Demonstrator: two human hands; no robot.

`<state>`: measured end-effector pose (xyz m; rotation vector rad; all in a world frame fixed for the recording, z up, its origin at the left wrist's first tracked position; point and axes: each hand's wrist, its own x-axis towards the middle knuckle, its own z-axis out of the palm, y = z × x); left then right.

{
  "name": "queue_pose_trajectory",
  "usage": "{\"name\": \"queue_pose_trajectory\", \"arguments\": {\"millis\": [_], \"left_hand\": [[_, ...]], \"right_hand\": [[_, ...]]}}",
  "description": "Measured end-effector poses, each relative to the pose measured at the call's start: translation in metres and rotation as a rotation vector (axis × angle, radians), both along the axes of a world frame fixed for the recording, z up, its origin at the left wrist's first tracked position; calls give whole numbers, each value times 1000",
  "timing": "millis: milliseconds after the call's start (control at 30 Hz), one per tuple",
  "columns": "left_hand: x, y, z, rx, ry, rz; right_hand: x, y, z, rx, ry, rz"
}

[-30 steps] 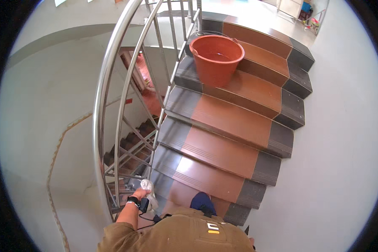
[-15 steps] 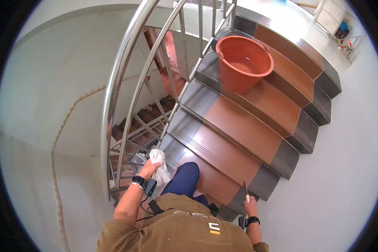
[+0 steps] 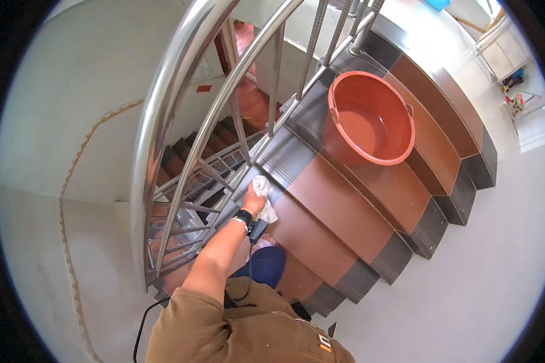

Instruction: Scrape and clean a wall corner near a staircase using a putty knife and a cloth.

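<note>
A person's left hand (image 3: 253, 204) gripped a bunched white cloth (image 3: 268, 212) low over a staircase (image 3: 342, 199), the fingers curled closed on it and their tips lost in its folds; whether the cloth pressed on the tile was hard to tell. The right hand was out of view, the state of its fingers impossible to tell, and a small dark pointed tip (image 3: 332, 330), too little exposed to identify, showed well back and right of the left fingers. A brown shirt (image 3: 254, 333) hid most of the legs, leaving a blue-clad knee (image 3: 266, 266) just behind the fingers. The glossy tread (image 3: 312, 242) there was grey toward the railing (image 3: 148, 169), reddish brown toward the middle. An orange-red bucket (image 3: 344, 142) of liquid stood on a higher step, ahead and right of the fingers. The curved metal railing rose to their left, partly covering a lower flight (image 3: 177, 156). A pale wall (image 3: 466, 272) spread far to their right, and well ahead, on a bright landing (image 3: 430, 36), a whitish cabinet (image 3: 504, 51) was cut by the dark edge.
</note>
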<state>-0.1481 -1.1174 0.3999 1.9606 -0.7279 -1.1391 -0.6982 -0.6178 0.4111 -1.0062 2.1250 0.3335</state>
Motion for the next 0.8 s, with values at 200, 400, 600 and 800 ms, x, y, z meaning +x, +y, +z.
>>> {"name": "queue_pose_trajectory", "arguments": {"millis": [200,400,600,800], "left_hand": [[-6,-38,56,-70,-72,72],[-26,-109,119,-240,-101,-29],[-44,-203,157,-387,-361,70],[-24,-272,98,-556,-752,244]], "right_hand": [[51,-53,92,24,-99,-159],[90,-122,142,-116,-229,-336],[51,-135,116,-102,-146,-22],[76,-177,141,40,-128,-119]]}}
